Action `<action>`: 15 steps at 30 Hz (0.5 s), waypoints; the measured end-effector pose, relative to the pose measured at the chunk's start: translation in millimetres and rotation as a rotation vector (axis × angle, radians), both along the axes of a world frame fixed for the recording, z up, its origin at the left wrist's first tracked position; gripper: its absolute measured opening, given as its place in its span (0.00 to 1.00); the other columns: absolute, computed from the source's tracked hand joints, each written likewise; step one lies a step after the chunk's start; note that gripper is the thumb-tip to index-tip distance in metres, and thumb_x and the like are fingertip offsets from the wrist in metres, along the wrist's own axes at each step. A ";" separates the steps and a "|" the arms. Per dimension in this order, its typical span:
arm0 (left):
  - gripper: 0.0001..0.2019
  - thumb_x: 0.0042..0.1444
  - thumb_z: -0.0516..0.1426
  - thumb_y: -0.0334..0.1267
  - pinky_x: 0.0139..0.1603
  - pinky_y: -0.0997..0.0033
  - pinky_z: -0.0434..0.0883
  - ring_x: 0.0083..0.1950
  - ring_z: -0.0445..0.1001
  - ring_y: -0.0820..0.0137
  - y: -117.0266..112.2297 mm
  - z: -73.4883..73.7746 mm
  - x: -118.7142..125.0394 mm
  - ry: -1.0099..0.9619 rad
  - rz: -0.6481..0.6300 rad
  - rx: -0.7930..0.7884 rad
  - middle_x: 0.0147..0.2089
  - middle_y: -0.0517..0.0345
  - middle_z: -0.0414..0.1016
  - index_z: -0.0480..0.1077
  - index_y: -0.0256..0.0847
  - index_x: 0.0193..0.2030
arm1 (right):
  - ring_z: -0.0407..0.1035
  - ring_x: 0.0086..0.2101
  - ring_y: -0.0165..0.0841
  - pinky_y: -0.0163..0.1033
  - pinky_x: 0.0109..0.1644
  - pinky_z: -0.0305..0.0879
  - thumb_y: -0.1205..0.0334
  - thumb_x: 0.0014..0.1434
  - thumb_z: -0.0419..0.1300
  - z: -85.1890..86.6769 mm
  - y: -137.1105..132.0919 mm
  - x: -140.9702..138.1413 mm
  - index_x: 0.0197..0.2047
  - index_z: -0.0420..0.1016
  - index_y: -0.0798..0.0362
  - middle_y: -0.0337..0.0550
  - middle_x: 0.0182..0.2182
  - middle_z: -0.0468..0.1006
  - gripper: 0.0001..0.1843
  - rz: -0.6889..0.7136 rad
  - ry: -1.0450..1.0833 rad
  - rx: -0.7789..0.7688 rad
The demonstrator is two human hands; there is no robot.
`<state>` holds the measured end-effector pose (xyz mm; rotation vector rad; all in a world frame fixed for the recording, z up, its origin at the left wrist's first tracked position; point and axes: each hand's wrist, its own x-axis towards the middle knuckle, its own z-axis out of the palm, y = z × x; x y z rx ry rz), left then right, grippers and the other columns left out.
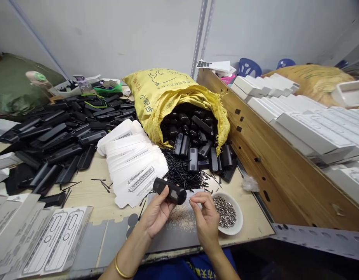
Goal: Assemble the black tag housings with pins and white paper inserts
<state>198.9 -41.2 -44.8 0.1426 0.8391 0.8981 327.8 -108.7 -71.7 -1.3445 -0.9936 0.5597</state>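
Note:
My left hand [156, 214] is wrapped round a black plastic housing [176, 193], tilted with its rounded end toward the right. The thumb lies across its upper side. Just off that end, the thumb and forefinger of my right hand [207, 222] are pinched together. A tiny light speck shows at those fingertips, too small to name. Beside the right hand stands a white bowl [240, 218] filled with small shiny metal pieces [225, 212]. Beneath both hands, pale crumbs [182, 219] are scattered on a grey mat [164, 241].
A yellow woven sack [156, 89] spills black housings [193, 159] onto thin black sticks [185, 171]. Flat white cartons [135, 163] and a large black pile [60, 132] lie to the left. A wooden board [272, 163] borders the right, with white boxes [313, 132] beyond it.

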 end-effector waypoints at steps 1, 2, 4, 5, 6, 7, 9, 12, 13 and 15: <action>0.07 0.60 0.54 0.28 0.51 0.65 0.76 0.47 0.78 0.63 -0.2 0.8 -0.1 -0.009 0.010 -0.013 0.43 0.41 0.79 0.72 0.28 0.42 | 0.67 0.38 0.35 0.42 0.44 0.62 0.62 0.60 0.58 -1.0 -1.8 -2.8 0.33 0.73 0.50 0.41 0.33 0.71 0.05 -0.011 -0.006 0.005; 0.07 0.61 0.54 0.28 0.51 0.64 0.76 0.47 0.78 0.62 -0.8 1.8 -0.2 -0.016 0.017 -0.025 0.43 0.41 0.79 0.72 0.28 0.43 | 0.67 0.38 0.35 0.42 0.44 0.63 0.62 0.60 0.58 -1.4 -2.6 -5.5 0.33 0.73 0.50 0.41 0.33 0.71 0.05 -0.026 -0.007 0.009; 0.08 0.61 0.53 0.27 0.51 0.63 0.76 0.47 0.78 0.62 -2.9 4.6 -0.2 -0.020 0.025 -0.044 0.43 0.41 0.79 0.72 0.28 0.42 | 0.67 0.38 0.35 0.42 0.44 0.63 0.63 0.61 0.57 -0.6 -2.2 -9.8 0.33 0.72 0.50 0.41 0.33 0.71 0.05 -0.038 -0.010 0.013; 0.08 0.61 0.53 0.27 0.50 0.64 0.76 0.46 0.79 0.62 -4.2 6.1 -0.2 -0.017 0.026 -0.048 0.42 0.41 0.79 0.72 0.27 0.42 | 0.68 0.37 0.35 0.42 0.43 0.63 0.63 0.61 0.57 0.4 -1.4 -11.0 0.33 0.72 0.50 0.41 0.33 0.71 0.05 -0.034 -0.017 0.014; 0.08 0.61 0.52 0.27 0.50 0.64 0.77 0.46 0.79 0.63 -5.6 7.4 -0.2 -0.011 0.025 -0.049 0.42 0.41 0.79 0.72 0.27 0.42 | 0.68 0.37 0.35 0.41 0.43 0.64 0.64 0.61 0.57 1.4 -0.4 -11.5 0.33 0.72 0.50 0.41 0.33 0.71 0.05 -0.027 -0.027 0.017; 0.08 0.61 0.52 0.27 0.49 0.65 0.77 0.45 0.79 0.63 -7.0 8.3 -0.3 -0.005 0.027 -0.044 0.41 0.41 0.79 0.72 0.27 0.41 | 0.68 0.37 0.34 0.41 0.43 0.64 0.64 0.61 0.57 2.4 0.5 -11.5 0.33 0.72 0.50 0.40 0.32 0.71 0.05 -0.022 -0.041 0.022; 0.08 0.61 0.52 0.27 0.48 0.68 0.77 0.44 0.79 0.65 -9.6 8.2 -0.8 0.011 0.036 -0.023 0.41 0.43 0.79 0.72 0.28 0.41 | 0.68 0.36 0.34 0.41 0.42 0.64 0.66 0.61 0.57 3.2 2.1 -10.3 0.33 0.72 0.50 0.40 0.32 0.72 0.05 -0.015 -0.081 0.033; 0.07 0.60 0.54 0.27 0.46 0.71 0.77 0.44 0.79 0.66 -11.7 4.0 -2.0 0.044 0.031 0.046 0.42 0.46 0.79 0.72 0.31 0.43 | 0.69 0.36 0.34 0.40 0.41 0.65 0.67 0.60 0.57 0.4 3.9 -10.4 0.34 0.74 0.49 0.40 0.32 0.73 0.06 0.032 -0.069 0.028; 0.07 0.60 0.55 0.27 0.46 0.71 0.77 0.45 0.78 0.66 -11.8 2.7 -2.5 0.059 0.019 0.072 0.43 0.46 0.79 0.72 0.32 0.43 | 0.69 0.36 0.34 0.40 0.40 0.65 0.67 0.60 0.57 -1.7 4.2 -11.9 0.33 0.74 0.49 0.40 0.31 0.73 0.06 0.048 -0.037 0.026; 0.07 0.58 0.57 0.29 0.46 0.69 0.77 0.46 0.78 0.64 -11.9 3.0 -4.6 0.098 -0.007 0.103 0.45 0.45 0.78 0.71 0.33 0.44 | 0.69 0.35 0.33 0.38 0.39 0.65 0.67 0.60 0.57 -6.9 3.9 -17.3 0.33 0.74 0.49 0.39 0.31 0.73 0.06 0.052 0.034 0.037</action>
